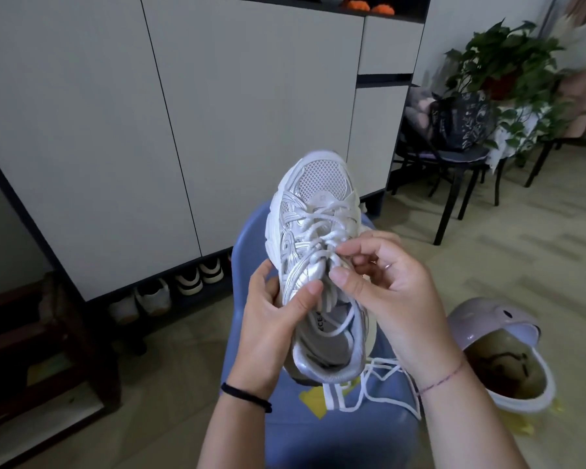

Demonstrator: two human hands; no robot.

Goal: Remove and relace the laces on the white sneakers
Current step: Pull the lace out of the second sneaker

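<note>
Your left hand [271, 319] gripped the probably light sneaker [322, 184] by its firmer side, and your right hand [386, 282] pinched the soft, limp lace [322, 228] — it probably slips unless held short.

Premises: a private home, the entrance area of a living room. A tall pale shoe cabinet [217, 113] with flat doors fills the wall; several pairs of household shoes [190, 279] stand in the open gap beneath it. A leafy potted plant [508, 52] sits on a cloth-covered surface to the right, beside a dark chair [454, 164] carrying a patterned bag [460, 120]. A pink helmet [487, 326] lies upturned on the pale floor [521, 248]. A blue plastic chair [318, 434] stands in the foreground.
</note>
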